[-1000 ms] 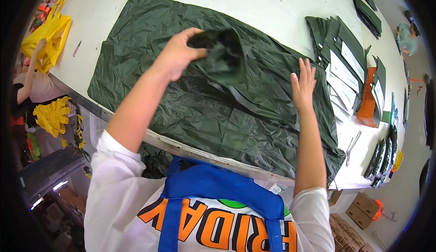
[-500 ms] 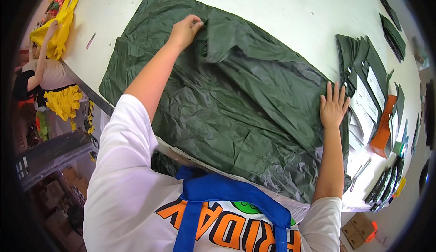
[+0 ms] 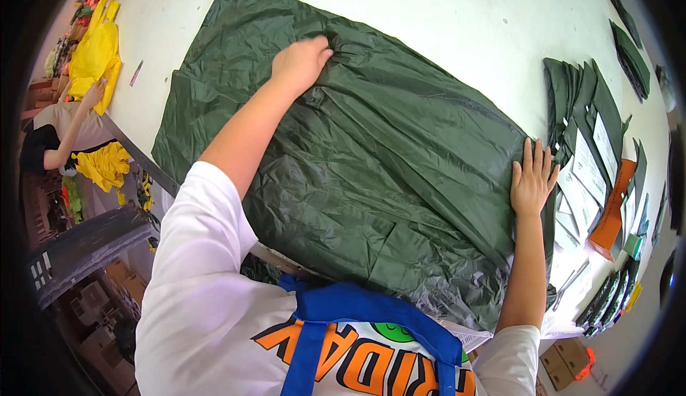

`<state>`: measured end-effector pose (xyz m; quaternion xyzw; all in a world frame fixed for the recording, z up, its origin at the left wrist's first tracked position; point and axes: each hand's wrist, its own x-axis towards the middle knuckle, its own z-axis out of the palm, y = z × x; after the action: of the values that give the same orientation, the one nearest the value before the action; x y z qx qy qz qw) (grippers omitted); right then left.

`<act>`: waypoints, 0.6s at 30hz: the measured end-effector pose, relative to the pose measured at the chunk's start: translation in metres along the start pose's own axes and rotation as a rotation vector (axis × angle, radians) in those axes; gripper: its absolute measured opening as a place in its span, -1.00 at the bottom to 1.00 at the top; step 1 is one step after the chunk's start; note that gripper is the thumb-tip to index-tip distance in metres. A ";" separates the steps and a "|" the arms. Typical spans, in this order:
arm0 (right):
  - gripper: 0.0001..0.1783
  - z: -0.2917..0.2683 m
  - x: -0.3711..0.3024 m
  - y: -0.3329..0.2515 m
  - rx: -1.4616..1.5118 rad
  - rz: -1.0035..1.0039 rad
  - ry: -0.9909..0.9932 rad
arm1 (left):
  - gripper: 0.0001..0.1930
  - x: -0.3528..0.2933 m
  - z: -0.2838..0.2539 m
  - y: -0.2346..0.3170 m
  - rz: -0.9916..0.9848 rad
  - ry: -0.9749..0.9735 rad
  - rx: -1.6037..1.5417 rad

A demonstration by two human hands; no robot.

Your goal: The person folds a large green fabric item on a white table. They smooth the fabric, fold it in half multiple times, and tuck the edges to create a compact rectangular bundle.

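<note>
A big, thin, crinkled dark green sheet of shiny fabric (image 3: pixel 371 153) lies spread across the white table in front of me, in folded layers. Near its far edge, my left hand (image 3: pixel 301 64) is closed with its fingertips pinching the fabric, and creases fan out from that spot. At the sheet's right edge, my right hand (image 3: pixel 534 182) rests palm down with its fingers spread, pressing on the material. Part of the sheet's near side hangs down by my blue apron (image 3: pixel 379 307).
Right of the sheet stand folded dark green bundles (image 3: pixel 572 96) with white papers (image 3: pixel 587 160) and an orange cardboard piece (image 3: pixel 612 210). A pink-handled tool (image 3: pixel 136 73) lies at the left on the white table (image 3: pixel 443 10). Beyond, another person's hand (image 3: pixel 93 94) handles yellow fabric (image 3: pixel 96 53).
My left hand has shifted slightly right, and the flap lifted beside it now lies flatter, in long creases. My right hand stays at the sheet's right edge. The other person's yellow fabric has moved.
</note>
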<state>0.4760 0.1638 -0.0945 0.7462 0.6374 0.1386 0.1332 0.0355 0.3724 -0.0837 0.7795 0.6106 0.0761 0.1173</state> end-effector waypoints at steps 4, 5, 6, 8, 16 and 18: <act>-0.48 -0.006 0.004 0.005 0.051 -0.040 0.036 | -0.60 0.027 -0.029 0.022 0.315 0.340 -0.105; -0.48 -0.015 0.011 0.009 0.091 -0.055 -0.047 | -0.55 0.033 -0.021 0.026 0.367 0.200 -0.071; -0.47 -0.026 0.021 0.016 0.130 -0.076 -0.124 | -0.53 0.038 0.002 0.016 0.404 0.158 -0.007; -0.48 -0.037 0.037 0.024 0.179 -0.114 -0.136 | -0.50 0.057 0.017 0.015 0.378 -0.008 0.125; -0.76 -0.065 0.034 0.055 0.656 -0.056 -0.112 | -0.62 0.089 -0.034 0.029 0.352 -0.538 0.439; -0.81 -0.113 -0.003 0.057 0.770 0.007 -0.085 | -0.74 0.050 -0.062 -0.001 0.501 -0.306 0.236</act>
<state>0.4853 0.1546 0.0320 0.7487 0.6342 -0.1416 -0.1310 0.0303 0.4270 -0.0252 0.9163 0.3796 -0.0868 0.0939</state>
